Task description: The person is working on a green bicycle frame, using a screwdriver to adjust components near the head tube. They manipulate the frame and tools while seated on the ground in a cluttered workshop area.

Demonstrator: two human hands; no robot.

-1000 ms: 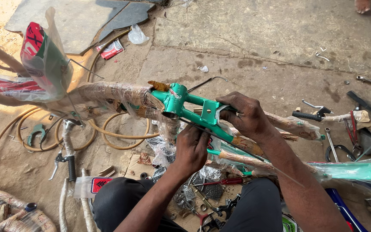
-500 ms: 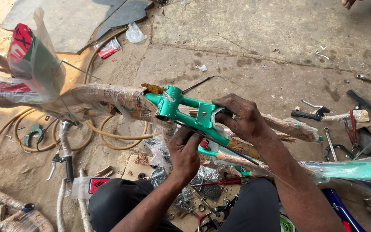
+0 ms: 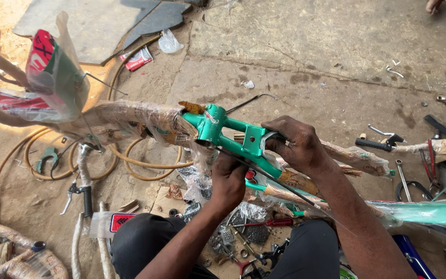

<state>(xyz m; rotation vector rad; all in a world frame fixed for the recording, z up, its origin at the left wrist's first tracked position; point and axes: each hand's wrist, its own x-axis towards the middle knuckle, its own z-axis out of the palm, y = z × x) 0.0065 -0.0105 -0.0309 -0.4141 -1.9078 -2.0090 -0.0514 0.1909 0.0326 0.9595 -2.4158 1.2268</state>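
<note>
A green bicycle frame (image 3: 236,135) lies across my lap, its far tubes still wrapped in brown paper and clear plastic (image 3: 130,119). My right hand (image 3: 295,144) grips the green stays at the bracket plate. From below, my left hand (image 3: 229,178) comes up under the frame and pinches a thin dark rod or cable (image 3: 264,173) that runs diagonally toward the lower right.
A coiled tan hose (image 3: 73,165) lies on the dirt at left. A handlebar with brake lever (image 3: 81,188) sits near my left knee. Spanners and a brake lever (image 3: 383,139) are scattered at right. Small tools and a red-handled screwdriver (image 3: 269,223) lie between my legs.
The frame has shifted slightly toward the left and lower in view. Both hands keep their hold on it.
</note>
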